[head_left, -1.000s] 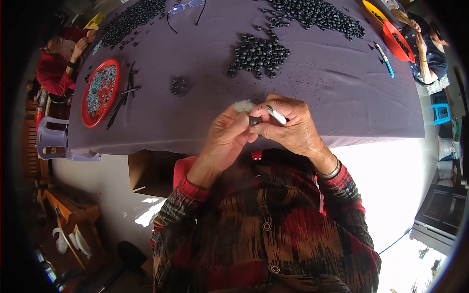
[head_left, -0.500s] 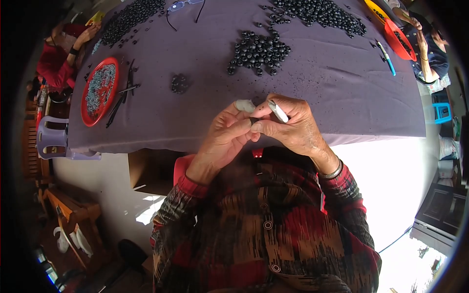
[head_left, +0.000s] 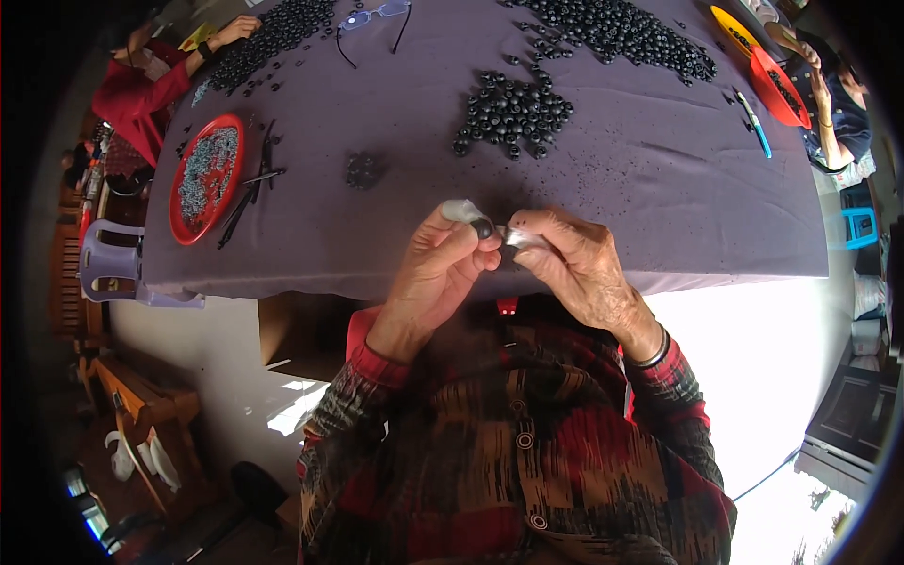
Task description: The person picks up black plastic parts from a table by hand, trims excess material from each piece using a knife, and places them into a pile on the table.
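Observation:
My left hand (head_left: 443, 264) is closed, pinching a round black bead (head_left: 482, 228) between thumb and fingertips. A whitish covering (head_left: 460, 210) wraps one of its fingertips. My right hand (head_left: 582, 268) is closed on a small white-handled tool (head_left: 521, 239), whose short dark tip points at the bead. Whether tip and bead touch I cannot tell. Beyond my hands lies a loose heap of black beads (head_left: 513, 111) on the purple tablecloth (head_left: 377, 221). A small cluster of dark pieces (head_left: 363, 170) lies to the left.
A red plate (head_left: 176, 202) of grey-blue bits stands at left beside dark slim tools (head_left: 247, 202). Larger bead piles (head_left: 621, 33), eyeglasses (head_left: 375, 13), a blue pen-like tool (head_left: 756, 127) and a red bowl (head_left: 777, 89) lie farther off. One person sits at each side.
My right hand has drawn slightly away from my left, and the white-handled tool has turned toward the bead, which now shows more plainly. The person at left has reached to a bead pile.

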A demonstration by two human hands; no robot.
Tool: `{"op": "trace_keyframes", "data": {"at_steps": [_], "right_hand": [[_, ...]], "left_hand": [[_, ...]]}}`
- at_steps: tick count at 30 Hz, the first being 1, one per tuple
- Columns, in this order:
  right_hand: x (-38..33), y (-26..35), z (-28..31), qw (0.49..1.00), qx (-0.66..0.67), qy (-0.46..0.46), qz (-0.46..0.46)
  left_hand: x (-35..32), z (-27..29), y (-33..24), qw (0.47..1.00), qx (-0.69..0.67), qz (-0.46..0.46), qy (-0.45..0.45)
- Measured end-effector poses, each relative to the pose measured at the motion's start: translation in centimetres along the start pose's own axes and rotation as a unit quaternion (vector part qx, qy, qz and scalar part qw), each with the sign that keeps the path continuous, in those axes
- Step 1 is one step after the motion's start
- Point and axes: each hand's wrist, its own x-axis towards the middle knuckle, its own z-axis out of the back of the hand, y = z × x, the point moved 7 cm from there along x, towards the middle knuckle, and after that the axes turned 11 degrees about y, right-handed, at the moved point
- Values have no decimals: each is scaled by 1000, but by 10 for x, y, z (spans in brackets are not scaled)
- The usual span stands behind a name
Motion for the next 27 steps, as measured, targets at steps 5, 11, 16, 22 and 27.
{"op": "trace_keyframes", "data": {"at_steps": [5,11,16,22,27], "right_hand": [[3,4,-4,997,-70,14,1],[3,6,-3,997,-74,16,6],[2,4,-4,996,-79,28,10],[0,1,-3,998,-56,16,1],[0,3,-3,998,-57,28,-9]], "left_hand": [[1,0,4,1000,-15,14,11],[1,-2,1,1000,-13,10,9],[1,0,2,1000,-18,7,10],[1,-1,3,1000,-11,6,6],[0,2,4,1000,-17,6,7]]}}
